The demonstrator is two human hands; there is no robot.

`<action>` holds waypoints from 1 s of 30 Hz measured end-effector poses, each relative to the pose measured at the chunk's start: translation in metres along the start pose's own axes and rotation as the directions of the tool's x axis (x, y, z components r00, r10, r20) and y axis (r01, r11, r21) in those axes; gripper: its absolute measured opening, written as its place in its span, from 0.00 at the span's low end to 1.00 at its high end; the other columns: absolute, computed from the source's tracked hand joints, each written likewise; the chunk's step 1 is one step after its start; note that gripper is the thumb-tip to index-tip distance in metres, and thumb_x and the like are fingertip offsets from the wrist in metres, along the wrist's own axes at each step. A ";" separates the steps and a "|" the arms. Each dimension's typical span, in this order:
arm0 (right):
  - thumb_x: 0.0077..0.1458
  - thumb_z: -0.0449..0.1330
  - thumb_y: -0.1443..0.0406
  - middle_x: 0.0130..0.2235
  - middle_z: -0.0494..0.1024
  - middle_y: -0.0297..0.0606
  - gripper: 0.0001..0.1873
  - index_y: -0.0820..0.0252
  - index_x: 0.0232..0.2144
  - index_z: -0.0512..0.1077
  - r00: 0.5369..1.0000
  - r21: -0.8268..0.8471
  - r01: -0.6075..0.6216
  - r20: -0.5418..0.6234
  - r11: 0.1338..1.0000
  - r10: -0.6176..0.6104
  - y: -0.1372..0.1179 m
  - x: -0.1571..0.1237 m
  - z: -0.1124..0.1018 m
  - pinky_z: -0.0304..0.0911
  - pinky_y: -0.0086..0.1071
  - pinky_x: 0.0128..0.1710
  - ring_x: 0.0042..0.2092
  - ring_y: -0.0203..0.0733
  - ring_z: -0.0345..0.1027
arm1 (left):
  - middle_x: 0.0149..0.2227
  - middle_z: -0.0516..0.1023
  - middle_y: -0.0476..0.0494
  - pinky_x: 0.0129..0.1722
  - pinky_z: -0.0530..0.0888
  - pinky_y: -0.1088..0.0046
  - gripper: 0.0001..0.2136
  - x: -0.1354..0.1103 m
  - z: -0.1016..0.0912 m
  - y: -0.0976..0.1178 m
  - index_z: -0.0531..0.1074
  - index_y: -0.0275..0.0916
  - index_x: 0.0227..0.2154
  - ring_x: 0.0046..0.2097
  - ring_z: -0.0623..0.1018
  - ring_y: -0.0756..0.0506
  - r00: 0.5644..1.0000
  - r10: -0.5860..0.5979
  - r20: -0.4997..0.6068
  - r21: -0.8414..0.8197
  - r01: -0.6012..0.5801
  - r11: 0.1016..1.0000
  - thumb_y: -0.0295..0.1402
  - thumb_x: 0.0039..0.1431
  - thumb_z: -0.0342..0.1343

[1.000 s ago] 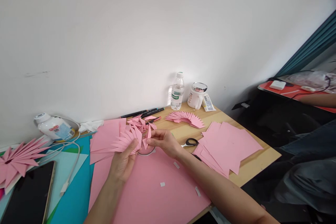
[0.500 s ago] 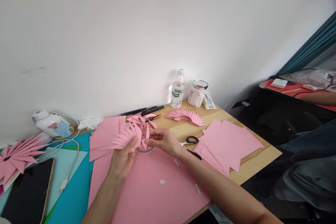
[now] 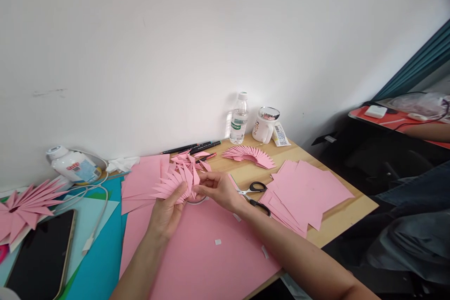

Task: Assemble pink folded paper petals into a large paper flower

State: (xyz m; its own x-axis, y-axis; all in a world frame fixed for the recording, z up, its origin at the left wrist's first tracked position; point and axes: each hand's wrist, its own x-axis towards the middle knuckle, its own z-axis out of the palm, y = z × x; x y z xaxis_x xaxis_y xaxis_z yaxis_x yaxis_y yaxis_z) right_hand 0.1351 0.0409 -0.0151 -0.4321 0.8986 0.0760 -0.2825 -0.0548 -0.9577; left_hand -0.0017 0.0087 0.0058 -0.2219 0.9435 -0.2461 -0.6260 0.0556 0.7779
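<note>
My left hand point(image 3: 171, 211) is closed on a fan of folded pink paper pieces point(image 3: 173, 183), its thumb pressed on the near side. Between the thumb and fingers of my right hand point(image 3: 218, 190) is a single folded pink paper piece point(image 3: 196, 179), touching the right end of the fan. Beneath both hands lies a large pink sheet point(image 3: 197, 253). Just behind them is a heap of loose folded pink pieces point(image 3: 186, 159). A finished-looking curved pink paper fan point(image 3: 249, 154) rests farther back on the table.
Scissors point(image 3: 258, 187) lie right of my right hand, beside pink paper squares point(image 3: 312, 192). A water bottle point(image 3: 239, 122) and a lidded white mug point(image 3: 264, 126) stand by the wall. Left are a phone point(image 3: 42, 255), a cable point(image 3: 101, 215), a white bottle point(image 3: 72, 166) and a pink paper pinwheel point(image 3: 26, 208).
My right hand has brought the single folded piece left, against the end of the fan in my left hand. The view has shifted slightly.
</note>
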 end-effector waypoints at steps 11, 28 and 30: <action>0.34 0.69 0.54 0.24 0.72 0.31 0.21 0.63 0.28 0.72 0.999 -0.004 0.033 -0.028 0.999 -0.033 0.002 0.000 -0.001 0.66 0.31 0.30 0.25 0.35 0.70 | 0.31 0.80 0.48 0.29 0.75 0.76 0.19 -0.002 0.001 -0.002 0.75 0.40 0.38 0.31 0.78 0.49 1.000 0.013 -0.012 0.014 -0.012 1.000 0.16 0.42 0.63; 0.29 0.71 0.55 0.25 0.75 0.33 0.23 0.63 0.25 0.71 0.999 0.141 -0.032 0.005 0.990 0.032 0.001 -0.001 0.004 0.70 0.36 0.34 0.28 0.39 0.73 | 0.35 0.80 0.46 0.25 0.74 0.79 0.13 -0.002 0.002 -0.002 0.76 0.37 0.34 0.32 0.78 0.50 0.995 -0.032 -0.090 0.008 0.033 0.999 0.16 0.46 0.60; 0.29 0.71 0.55 0.24 0.74 0.33 0.22 0.63 0.25 0.71 1.000 0.140 -0.026 0.009 0.990 0.025 0.001 -0.001 0.003 0.71 0.36 0.34 0.27 0.39 0.73 | 0.35 0.80 0.45 0.25 0.74 0.79 0.12 -0.002 0.003 -0.002 0.76 0.36 0.34 0.31 0.78 0.50 0.992 -0.057 -0.108 0.011 0.059 0.998 0.16 0.46 0.60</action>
State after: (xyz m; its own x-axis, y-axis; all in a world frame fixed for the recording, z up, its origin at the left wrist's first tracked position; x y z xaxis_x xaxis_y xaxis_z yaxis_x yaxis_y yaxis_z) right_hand 0.1328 0.0386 -0.0157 -0.4470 0.8929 0.0543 -0.3878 -0.1387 -0.9113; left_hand 0.0019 0.0078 0.0060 -0.2650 0.8980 -0.3513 -0.6298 0.1147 0.7682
